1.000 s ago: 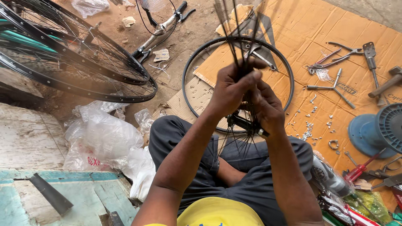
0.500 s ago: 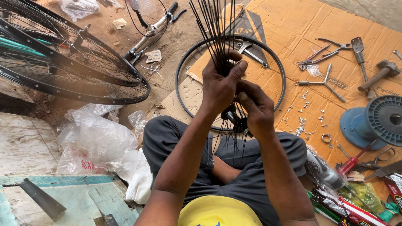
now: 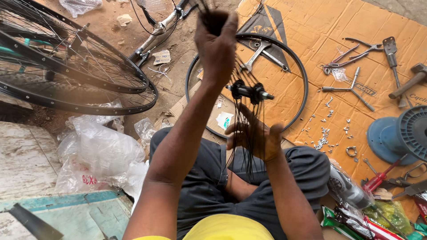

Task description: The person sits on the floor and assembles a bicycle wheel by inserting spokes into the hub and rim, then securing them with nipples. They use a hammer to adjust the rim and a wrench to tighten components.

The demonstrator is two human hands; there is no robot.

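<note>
My left hand (image 3: 216, 44) is raised high at the top centre, shut on the upper ends of a bundle of thin black spokes (image 3: 246, 120). The spokes hang down through a black wheel hub (image 3: 249, 91) that dangles in the air. My right hand (image 3: 258, 138) is lower, over my lap, fingers spread, palm against the loose lower ends of the spokes. Behind the hub a bare black rim (image 3: 303, 75) lies flat on brown cardboard (image 3: 311, 26).
Two spoked bicycle wheels (image 3: 75, 75) lean at the left, with crumpled plastic bags (image 3: 98, 151) below them. Pliers (image 3: 351, 55), a three-way wrench (image 3: 353, 89), a hammer (image 3: 411, 80), small metal bits (image 3: 322, 140), a blue spool (image 3: 396, 138) and a red screwdriver (image 3: 378, 178) lie on the right.
My left hand has lifted the spoke bundle upward. My right hand has come off the top of the bundle and dropped to the lower ends. The hub now shows.
</note>
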